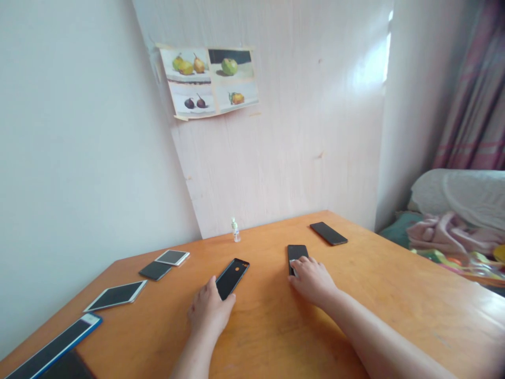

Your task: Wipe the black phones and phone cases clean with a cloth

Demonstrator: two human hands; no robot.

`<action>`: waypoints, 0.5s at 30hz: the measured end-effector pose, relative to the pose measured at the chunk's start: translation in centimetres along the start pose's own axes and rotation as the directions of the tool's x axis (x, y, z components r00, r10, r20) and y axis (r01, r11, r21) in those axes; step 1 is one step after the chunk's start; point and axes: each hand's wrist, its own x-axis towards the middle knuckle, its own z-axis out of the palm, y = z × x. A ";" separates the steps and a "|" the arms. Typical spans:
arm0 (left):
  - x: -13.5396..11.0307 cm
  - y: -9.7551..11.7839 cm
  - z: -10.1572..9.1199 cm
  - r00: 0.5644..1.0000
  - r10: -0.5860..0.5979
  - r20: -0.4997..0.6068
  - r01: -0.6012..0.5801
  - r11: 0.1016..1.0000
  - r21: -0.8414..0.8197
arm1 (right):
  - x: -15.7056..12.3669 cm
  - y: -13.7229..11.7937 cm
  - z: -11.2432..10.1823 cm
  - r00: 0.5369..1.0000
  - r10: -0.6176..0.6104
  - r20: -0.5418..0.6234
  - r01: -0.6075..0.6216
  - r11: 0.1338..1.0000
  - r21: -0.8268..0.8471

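A black phone case (232,275) with a round camera hole is tilted in my left hand (210,309), whose thumb and fingers close on its near end. To the right, a dark phone (296,251) lies flat on the wooden table (260,321). My right hand (313,280) rests over its near part, fingers pressed down on a small white cloth (292,266) against the screen. The hand hides part of the cloth and the phone's lower end.
A small clear spray bottle (235,231) stands at the table's back. Another dark phone (329,233) lies back right. Along the left are a white phone (173,257), a dark flat piece (155,270), a white tablet (116,296) and a blue-edged tablet (55,350).
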 end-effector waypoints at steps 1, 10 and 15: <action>-0.1 0.2 0.0 1.000 0.010 -0.001 -0.010 1.000 0.006 | 0.1 0.1 0.1 1.000 0.002 -0.018 -0.001 1.000 0.025; -2.9 2.8 0.8 0.937 0.348 0.025 -0.341 0.929 -0.144 | 0.2 -0.9 0.7 0.985 0.048 -0.168 0.049 0.847 0.529; -5.0 4.0 1.0 0.884 0.461 0.081 -0.435 0.873 -0.220 | 0.3 -0.9 0.4 0.997 0.042 -0.070 0.009 0.792 0.610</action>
